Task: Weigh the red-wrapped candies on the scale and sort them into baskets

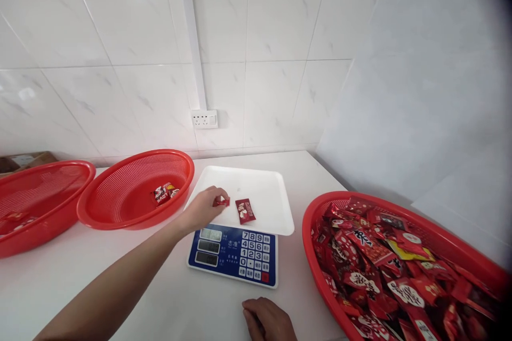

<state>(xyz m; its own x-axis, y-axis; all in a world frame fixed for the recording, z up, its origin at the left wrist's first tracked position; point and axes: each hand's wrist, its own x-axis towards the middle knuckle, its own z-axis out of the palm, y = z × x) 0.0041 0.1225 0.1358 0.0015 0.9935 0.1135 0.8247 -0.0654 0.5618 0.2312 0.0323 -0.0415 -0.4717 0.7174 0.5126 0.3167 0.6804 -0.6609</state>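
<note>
My left hand [205,208] reaches over the white tray [264,181] of a blue digital scale [234,253] and pinches a small red candy packet [221,202] at the tray's left side. A second red packet [245,210] lies flat on the tray just to the right of it. My right hand [267,321] rests on the white table in front of the scale, its fingers curled under with nothing visible in them.
A red basket [316,234] heaped with red candy packets fills the right. A middle red basket [132,218] holds a few packets [165,193]. Another red basket [60,170] sits far left. A wall socket [204,119] is on the tiled wall behind.
</note>
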